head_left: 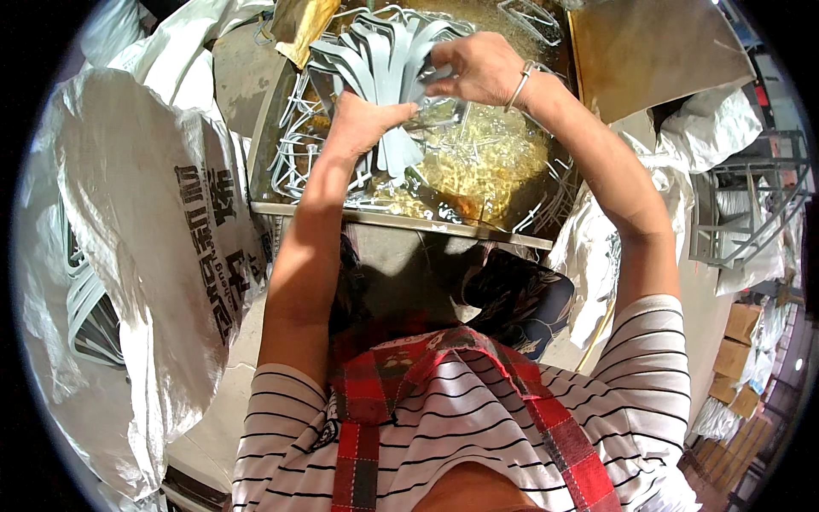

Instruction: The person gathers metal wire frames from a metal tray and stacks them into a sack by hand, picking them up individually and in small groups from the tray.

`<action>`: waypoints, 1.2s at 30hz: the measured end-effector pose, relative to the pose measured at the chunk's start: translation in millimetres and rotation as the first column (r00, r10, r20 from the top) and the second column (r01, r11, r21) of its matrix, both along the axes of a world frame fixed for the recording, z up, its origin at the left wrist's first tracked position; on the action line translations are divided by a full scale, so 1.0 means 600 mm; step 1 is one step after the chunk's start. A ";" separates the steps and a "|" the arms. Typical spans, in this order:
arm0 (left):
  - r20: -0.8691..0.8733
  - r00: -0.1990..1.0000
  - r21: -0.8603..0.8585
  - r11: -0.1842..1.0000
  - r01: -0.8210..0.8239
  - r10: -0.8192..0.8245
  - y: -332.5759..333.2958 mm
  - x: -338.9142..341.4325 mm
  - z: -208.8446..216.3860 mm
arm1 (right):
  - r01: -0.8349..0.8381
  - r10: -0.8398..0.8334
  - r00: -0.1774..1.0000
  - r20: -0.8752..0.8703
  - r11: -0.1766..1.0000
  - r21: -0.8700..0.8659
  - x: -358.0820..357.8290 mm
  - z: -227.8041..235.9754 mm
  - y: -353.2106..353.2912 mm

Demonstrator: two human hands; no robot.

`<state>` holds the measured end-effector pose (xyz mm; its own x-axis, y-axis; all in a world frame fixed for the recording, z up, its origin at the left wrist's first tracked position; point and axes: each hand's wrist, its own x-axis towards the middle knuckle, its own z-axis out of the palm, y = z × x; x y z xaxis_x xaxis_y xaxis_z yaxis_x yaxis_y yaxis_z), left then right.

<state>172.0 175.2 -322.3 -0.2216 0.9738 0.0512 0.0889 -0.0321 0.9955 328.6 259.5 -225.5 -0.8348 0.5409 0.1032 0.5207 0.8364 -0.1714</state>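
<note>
A bundle of grey, flat, curved plastic strips (388,72) fans out at its top above a metal tray. My left hand (363,124) is closed round the bundle's lower left side, its thumb laid across the strips. At the bundle's right edge is my right hand (478,70), with curled fingers and a metal bangle at the wrist. What those fingers grip is hidden. Some clear, shiny film (444,113) shows beside the strips, below the right hand. Beneath the bundle, the metal tray (401,219) holds yellowish, glinting liquid and many thin pale plastic pieces.
A large white woven sack (128,230) stands at the left, with grey curved strips (90,307) inside. A brown board (657,55) adjoins the tray at right. Farther right are white sacks (712,128), a grey metal frame (751,205) and cardboard boxes (732,354).
</note>
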 end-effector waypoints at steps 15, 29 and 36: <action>0.683 0.719 0.017 0.980 -0.196 0.132 0.001 -0.105 -0.011 | 0.265 -0.228 0.960 0.161 0.927 -0.267 0.065 -0.238 -0.040; 0.868 0.474 -0.057 0.978 -0.201 0.148 0.036 -0.082 -0.044 | -0.067 -0.070 0.989 -0.131 0.579 -0.813 -0.050 -0.127 -0.071; 0.810 0.483 -0.019 0.838 -0.545 0.332 0.032 -0.066 -0.020 | 0.126 -0.146 0.989 0.014 0.796 -0.592 -0.060 -0.199 -0.051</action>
<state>132.4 194.7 -334.5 -0.6728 0.7206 -0.1676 -0.6217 -0.4279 0.6561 292.5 229.1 -345.1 -0.7497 0.6133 -0.2487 0.6076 0.4889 -0.6260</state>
